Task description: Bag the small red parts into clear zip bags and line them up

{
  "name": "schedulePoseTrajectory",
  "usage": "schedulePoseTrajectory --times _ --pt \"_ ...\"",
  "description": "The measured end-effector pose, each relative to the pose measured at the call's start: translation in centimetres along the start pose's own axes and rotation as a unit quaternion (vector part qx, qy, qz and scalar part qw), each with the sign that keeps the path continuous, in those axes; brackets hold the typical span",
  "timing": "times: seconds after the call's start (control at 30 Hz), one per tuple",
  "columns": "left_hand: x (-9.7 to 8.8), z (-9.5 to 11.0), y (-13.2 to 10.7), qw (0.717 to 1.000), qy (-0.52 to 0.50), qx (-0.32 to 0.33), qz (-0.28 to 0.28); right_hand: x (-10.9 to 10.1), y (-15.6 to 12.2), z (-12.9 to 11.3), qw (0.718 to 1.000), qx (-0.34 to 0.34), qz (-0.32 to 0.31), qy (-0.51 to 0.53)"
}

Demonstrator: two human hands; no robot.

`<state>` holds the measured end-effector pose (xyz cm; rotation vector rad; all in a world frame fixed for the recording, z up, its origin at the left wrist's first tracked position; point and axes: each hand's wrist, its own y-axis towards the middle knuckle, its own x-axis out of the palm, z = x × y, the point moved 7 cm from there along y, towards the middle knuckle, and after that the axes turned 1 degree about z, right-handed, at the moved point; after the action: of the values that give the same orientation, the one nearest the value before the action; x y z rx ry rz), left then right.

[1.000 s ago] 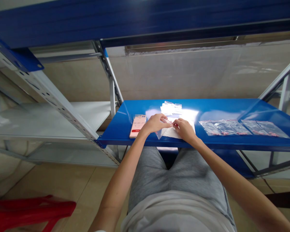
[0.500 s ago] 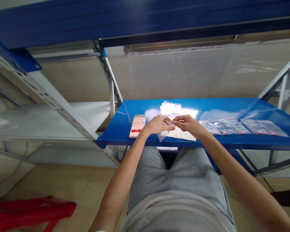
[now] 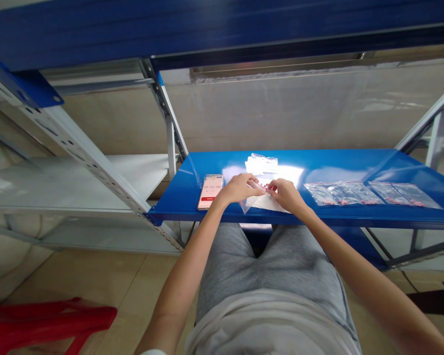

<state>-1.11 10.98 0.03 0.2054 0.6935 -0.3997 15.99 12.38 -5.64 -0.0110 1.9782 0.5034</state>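
My left hand [image 3: 240, 188] is closed on a clear zip bag [image 3: 245, 206], whose lower corner hangs below the fingers. Close to the bag's edge, my right hand [image 3: 285, 195] has its fingertips pinched together among small red pieces [image 3: 265, 186]; whatever is between them is too small to make out. Both hands are just above a white sheet [image 3: 272, 203] on the blue shelf, and they partly cover the pieces. Behind them lies a pile of small clear zip bags [image 3: 261, 164]. Several flat bags [image 3: 355, 193] with red pieces inside lie in a row to the right.
A phone [image 3: 210, 192] showing a running timer lies left of my hands on the blue shelf [image 3: 333, 165]. Another blue shelf beam [image 3: 222, 34] runs overhead. Metal uprights [image 3: 96, 158] flank the workspace. A red plastic stool [image 3: 59, 320] stands on the floor at lower left.
My right hand has shifted slightly, its fingers now curled down toward the sheet. Red pieces between the hands have come into sight. My left hand stays with the bag, nearly in place.
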Motion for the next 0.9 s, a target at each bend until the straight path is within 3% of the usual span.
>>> schedulePoseTrajectory --times 0.3,0.43,0.63,0.77,0.9 --pt "-0.3 -0.3 0.2 1.000 -0.002 -0.001 0.020 0.1 -0.1 -0.2 0.999 0.024 -0.008 -0.021" --pt "0.0 -0.3 0.0 1.000 -0.017 -0.014 0.001 -1.6 0.2 -0.4 0.994 0.033 0.034 0.099" --pt "0.3 0.3 0.1 0.999 -0.023 0.024 0.000 -3.8 0.0 -2.3 0.937 0.037 0.017 0.346" --pt "0.3 0.5 0.2 0.999 -0.013 0.035 0.000 -3.8 -0.4 -3.9 0.910 0.034 -0.048 0.411" --pt "0.2 0.7 0.1 0.999 -0.011 0.037 -0.001 -3.8 -0.5 -3.9 0.905 0.035 -0.065 0.418"
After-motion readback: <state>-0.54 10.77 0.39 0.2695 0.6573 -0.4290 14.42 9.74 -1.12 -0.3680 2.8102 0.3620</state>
